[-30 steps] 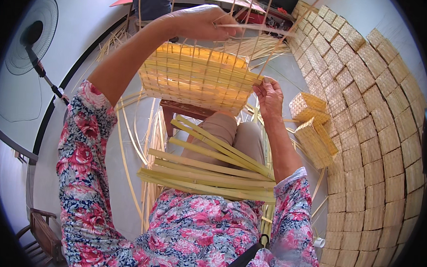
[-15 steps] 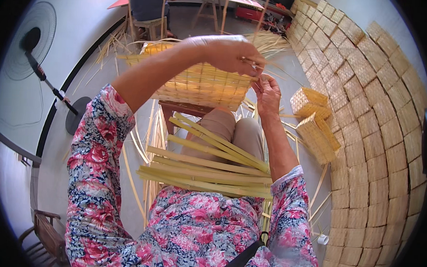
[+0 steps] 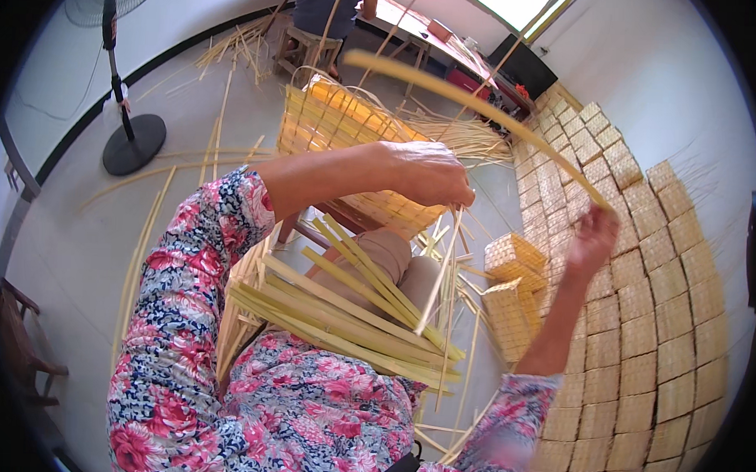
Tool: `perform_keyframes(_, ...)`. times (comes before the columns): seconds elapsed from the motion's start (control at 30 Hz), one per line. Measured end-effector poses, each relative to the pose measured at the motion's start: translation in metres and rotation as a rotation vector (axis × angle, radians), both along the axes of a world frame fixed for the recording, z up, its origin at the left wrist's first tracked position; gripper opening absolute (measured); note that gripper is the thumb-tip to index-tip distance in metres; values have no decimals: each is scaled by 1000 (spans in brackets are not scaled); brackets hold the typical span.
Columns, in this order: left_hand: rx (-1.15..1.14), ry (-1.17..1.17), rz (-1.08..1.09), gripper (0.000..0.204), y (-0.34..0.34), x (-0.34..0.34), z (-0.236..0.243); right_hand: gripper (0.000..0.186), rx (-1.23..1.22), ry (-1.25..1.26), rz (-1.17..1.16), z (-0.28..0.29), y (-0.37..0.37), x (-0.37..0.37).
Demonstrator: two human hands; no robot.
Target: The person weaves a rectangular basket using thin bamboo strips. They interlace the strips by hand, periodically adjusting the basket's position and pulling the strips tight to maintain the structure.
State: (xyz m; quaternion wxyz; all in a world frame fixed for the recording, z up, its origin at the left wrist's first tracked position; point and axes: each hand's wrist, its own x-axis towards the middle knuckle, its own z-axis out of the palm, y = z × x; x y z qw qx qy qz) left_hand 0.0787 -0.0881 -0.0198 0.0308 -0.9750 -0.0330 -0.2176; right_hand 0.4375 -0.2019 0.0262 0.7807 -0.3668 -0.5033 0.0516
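A yellow woven bamboo-like basket [image 3: 303, 129] rests tilted on a dark reddish-brown stool [image 3: 345, 213] in front of my knees. My left hand [image 3: 426, 173] is closed at the basket's right end, its fingertips pinching thin strips [image 3: 450, 268] that dangle below them. Its palm and part of the weave are hidden. Out to the right, my raised right hand [image 3: 593, 235] grips one end of a long flat strip [image 3: 482, 109]. That strip arcs up and left above the basket. Across my lap lie several greenish-yellow flat strips [image 3: 342, 322].
Two woven boxes [image 3: 517, 259] stand on the floor to the right, beside a large stack of similar ones [image 3: 633, 328]. A standing fan [image 3: 134, 144] is at left. Loose strips [image 3: 469, 139] litter the floor. Another person [image 3: 326, 9] sits at a far table.
My right hand has left the basket's right end and swung out right with the long strip. My left hand stays near that end. The view has shifted and turned.
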Motion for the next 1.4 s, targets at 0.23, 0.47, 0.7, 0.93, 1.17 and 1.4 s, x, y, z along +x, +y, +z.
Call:
perform_keyframes(0.23,68,-53,-18,11,7,5,-5,17,239,-178,-444,199,-179,41)
perform_keyframes(0.47,78,-89,-56,13,9,13,-6,26,30,-1228,-723,273,-146,-98)
perform_keyframes(0.7,78,-124,-53,11,18,7,-16,6,-125,-1840,-313,126,47,-308)
perform_keyframes(0.93,163,-448,-111,13,35,73,-49,14,-141,-2037,-252,42,141,-426)
perform_keyframes(1.17,-418,-881,-513,18,15,28,-52,18,-254,-2032,-138,-1,196,-457)
perform_keyframes(1.4,509,-676,100,17,44,48,-45,29,-308,-1969,32,-6,230,-452)
